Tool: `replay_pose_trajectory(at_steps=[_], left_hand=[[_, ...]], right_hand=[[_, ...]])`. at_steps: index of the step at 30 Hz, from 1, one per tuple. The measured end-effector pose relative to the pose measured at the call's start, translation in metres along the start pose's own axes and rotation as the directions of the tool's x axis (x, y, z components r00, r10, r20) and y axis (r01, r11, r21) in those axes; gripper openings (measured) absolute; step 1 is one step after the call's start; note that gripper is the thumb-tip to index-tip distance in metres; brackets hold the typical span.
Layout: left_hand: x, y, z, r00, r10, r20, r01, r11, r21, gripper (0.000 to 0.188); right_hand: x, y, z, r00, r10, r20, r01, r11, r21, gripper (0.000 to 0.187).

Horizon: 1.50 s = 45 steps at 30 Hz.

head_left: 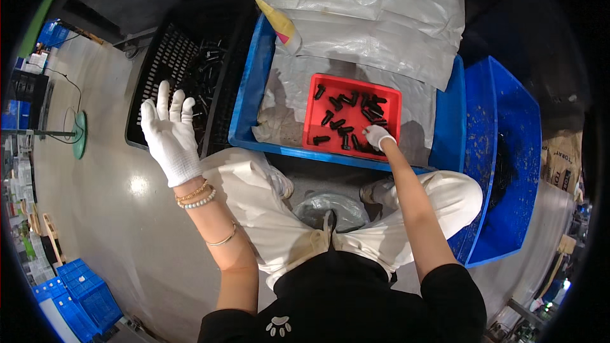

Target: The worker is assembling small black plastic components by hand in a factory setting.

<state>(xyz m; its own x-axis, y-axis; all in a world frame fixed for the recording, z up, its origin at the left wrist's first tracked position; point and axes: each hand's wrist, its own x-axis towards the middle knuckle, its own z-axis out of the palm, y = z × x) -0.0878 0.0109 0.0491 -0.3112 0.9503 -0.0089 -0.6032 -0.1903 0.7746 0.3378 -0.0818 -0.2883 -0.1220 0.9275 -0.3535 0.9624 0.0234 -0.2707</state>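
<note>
My left hand, in a white glove, is raised palm up beside the black crate, its fingers spread and nothing in them. My right hand, also gloved, reaches into the lower right of a shallow red tray. Its fingers are curled together among several short black parts, rod-like with a wider end. Whether one is between the fingertips is too small to make out. The red tray rests on a whitish plastic sheet in a large blue bin in front of my knees.
A black slatted crate at the left holds more dark parts. At the right stands a deep blue bin with dark contents. A clear plastic bag lies between my feet. Blue boxes stand at the lower left.
</note>
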Motion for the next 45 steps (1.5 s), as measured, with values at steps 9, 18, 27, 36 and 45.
replay_pose_trajectory(at_steps=[9, 18, 27, 36, 45], left_hand=[[-0.010, -0.015, 0.005, 0.965, -0.170, 0.200, 0.103, 0.946, 0.308, 0.071], [-0.021, -0.045, 0.018, 0.870, -0.400, 0.288, 0.191, 0.812, 0.552, 0.052], [-0.061, -0.073, 0.025, 0.769, -0.453, 0.452, -0.169, 0.537, 0.826, 0.041], [-0.090, -0.100, 0.050, 0.783, -0.289, 0.551, -0.190, 0.732, 0.654, 0.024], [-0.082, -0.096, 0.031, 0.916, -0.125, 0.382, -0.097, 0.855, 0.510, 0.027]], right_hand=[[0.047, -0.059, 0.040, 0.765, 0.256, 0.590, -0.355, 0.933, 0.056, 0.035], [0.040, -0.039, 0.053, 0.711, 0.300, 0.636, -0.342, 0.938, -0.059, 0.038], [-0.035, -0.177, -0.179, 0.984, -0.127, 0.125, -0.171, -0.481, 0.860, 0.034], [-0.077, -0.247, -0.217, 0.973, -0.147, -0.175, 0.008, -0.742, 0.670, 0.037], [-0.119, -0.275, -0.239, 0.957, 0.216, -0.192, 0.183, 0.062, 0.981, 0.039]])
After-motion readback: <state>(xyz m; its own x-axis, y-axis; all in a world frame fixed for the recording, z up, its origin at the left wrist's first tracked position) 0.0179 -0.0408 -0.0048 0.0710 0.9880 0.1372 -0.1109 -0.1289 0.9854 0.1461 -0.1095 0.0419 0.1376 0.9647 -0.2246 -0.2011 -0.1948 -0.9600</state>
